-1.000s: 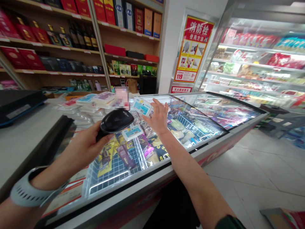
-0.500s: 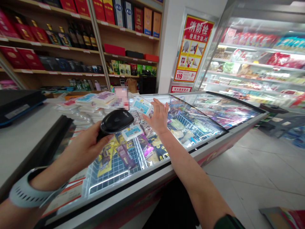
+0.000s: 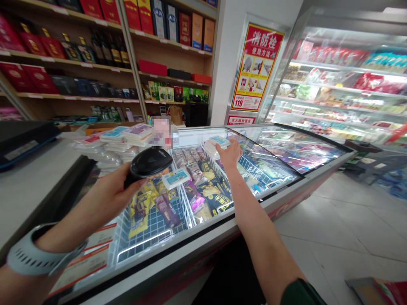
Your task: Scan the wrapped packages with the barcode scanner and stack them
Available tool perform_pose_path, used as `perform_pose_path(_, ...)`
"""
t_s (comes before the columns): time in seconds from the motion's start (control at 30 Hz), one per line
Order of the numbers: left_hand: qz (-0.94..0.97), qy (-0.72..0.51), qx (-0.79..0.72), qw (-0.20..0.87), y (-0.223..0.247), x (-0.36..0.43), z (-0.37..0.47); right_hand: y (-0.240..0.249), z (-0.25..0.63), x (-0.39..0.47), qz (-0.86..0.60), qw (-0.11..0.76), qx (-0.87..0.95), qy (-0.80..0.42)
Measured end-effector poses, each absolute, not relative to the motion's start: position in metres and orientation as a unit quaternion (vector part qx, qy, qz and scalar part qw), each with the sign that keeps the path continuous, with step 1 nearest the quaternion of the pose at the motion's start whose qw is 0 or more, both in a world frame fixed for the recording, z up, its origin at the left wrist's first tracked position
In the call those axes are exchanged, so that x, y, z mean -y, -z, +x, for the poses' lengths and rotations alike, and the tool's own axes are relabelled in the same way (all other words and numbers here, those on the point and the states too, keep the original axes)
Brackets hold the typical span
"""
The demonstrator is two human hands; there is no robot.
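My left hand [image 3: 116,186], with a pale watch strap at the wrist, is wrapped round the handle of a black handheld barcode scanner [image 3: 151,162]. To the right, my right hand [image 3: 231,154] is stretched over the freezer. Its thumb and fingers are at the right edge of a flat white package with a blue label [image 3: 219,141], which lies on top of similar white packages [image 3: 210,149]. Another white package with a blue label [image 3: 175,178] lies on the freezer glass between my hands.
The glass-topped chest freezer [image 3: 203,231] holds wire baskets with wrapped frozen goods. More white packages [image 3: 121,142] are piled at its left end, beside a counter [image 3: 23,186]. Shelves of bottles and boxes [image 3: 133,67] stand behind. A lit display fridge [image 3: 343,89] is at the right.
My right hand has moved right and slightly back with the white package, which now rests on the stack there. My left hand and the scanner have shifted slightly left.
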State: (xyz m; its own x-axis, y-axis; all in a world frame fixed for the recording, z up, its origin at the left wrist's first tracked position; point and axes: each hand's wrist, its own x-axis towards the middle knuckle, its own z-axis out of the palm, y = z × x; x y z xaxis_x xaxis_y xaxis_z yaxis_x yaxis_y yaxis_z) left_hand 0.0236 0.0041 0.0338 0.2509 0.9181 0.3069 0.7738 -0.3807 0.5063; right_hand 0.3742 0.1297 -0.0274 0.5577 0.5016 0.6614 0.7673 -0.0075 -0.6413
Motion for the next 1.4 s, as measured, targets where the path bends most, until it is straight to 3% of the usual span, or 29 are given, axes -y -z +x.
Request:
perform_pose_path(0.2, 0.783, -0.277, -0.541, 0.134, -0.033, -0.004, 0.023, 0.028, 0.372, -0.127, -0.686, 0.543, 0.468, 0.123)
perform_pose_path(0.33, 0.783, -0.269, -0.547, 0.128, -0.032, -0.006, 0.020, 0.018, 0.361, -0.115, -0.596, 0.569, 0.540, 0.174)
perform_pose_path(0.43, 0.785, -0.262, -0.545, 0.132, -0.033, -0.007, 0.018, 0.016, 0.345, -0.109, -0.514, 0.554, 0.642, 0.127)
perform_pose_path(0.57, 0.787, -0.252, -0.548, 0.131, -0.034, -0.010, 0.016, 0.027, 0.324, -0.106, -0.434, 0.427, 0.793, 0.012)
perform_pose_path(0.7, 0.783, -0.240, -0.561, 0.122, -0.036, -0.009, 0.017, 0.042, 0.311, -0.106, -0.404, 0.273, 0.873, -0.026)
perform_pose_path(0.9, 0.787, -0.244, -0.553, 0.123, -0.037, -0.006, 0.021, 0.053, 0.299, -0.108, -0.396, 0.198, 0.896, -0.008)
perform_pose_path(1.13, 0.789, -0.230, -0.555, 0.129, -0.036, -0.006, 0.021, 0.042, 0.303, -0.101, -0.401, 0.181, 0.898, -0.021)
perform_pose_path(1.4, 0.782, -0.247, -0.560, 0.120, -0.032, -0.011, 0.017, 0.027, 0.313, -0.101, -0.491, 0.246, 0.835, 0.020)
